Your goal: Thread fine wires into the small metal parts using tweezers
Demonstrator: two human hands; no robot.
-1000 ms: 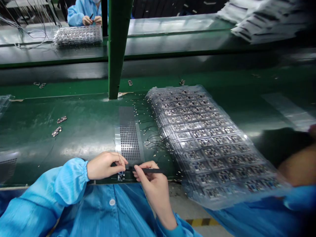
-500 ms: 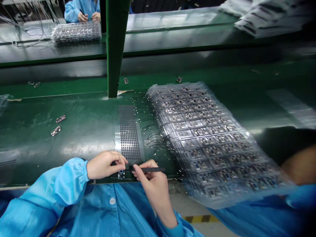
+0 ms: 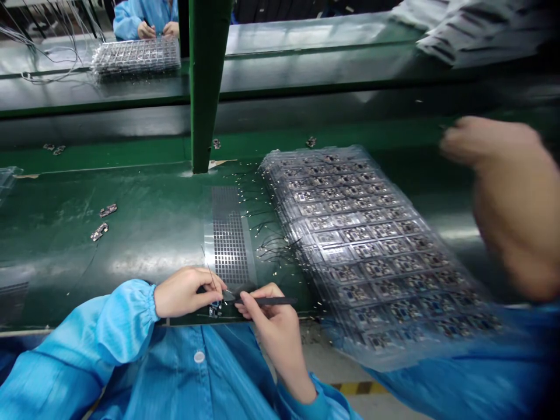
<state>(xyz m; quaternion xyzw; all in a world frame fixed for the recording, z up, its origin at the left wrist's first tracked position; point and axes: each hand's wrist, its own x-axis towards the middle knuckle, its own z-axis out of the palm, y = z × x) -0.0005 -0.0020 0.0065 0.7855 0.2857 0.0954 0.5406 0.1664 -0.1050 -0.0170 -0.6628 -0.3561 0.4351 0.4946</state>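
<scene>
Near the bench's front edge, my left hand [image 3: 188,290] pinches a small circuit board [image 3: 214,309] between thumb and fingers. A thin dark wire [image 3: 210,269] rises beside those fingers. My right hand [image 3: 275,315] grips dark tweezers [image 3: 280,301], whose tip points left at the board; whether it touches cannot be made out. Just beyond both hands lies a clear sheet with rows of small dark squares [image 3: 230,242]. Several thin black wires with shiny ends [image 3: 269,251] are spread to its right.
Stacked clear trays [image 3: 385,357] full of circuit boards stand at right. Two loose boards [image 3: 100,231] lie at left. A green post [image 3: 205,87] rises beyond the sheet. A co-worker's blurred hand [image 3: 516,192] reaches over the belt at right; another person [image 3: 146,20] sits across.
The tweezers and my right hand have shifted very slightly; my left hand stays put. A co-worker's hand has come forward at right. Small boards on the far strip have moved left.
</scene>
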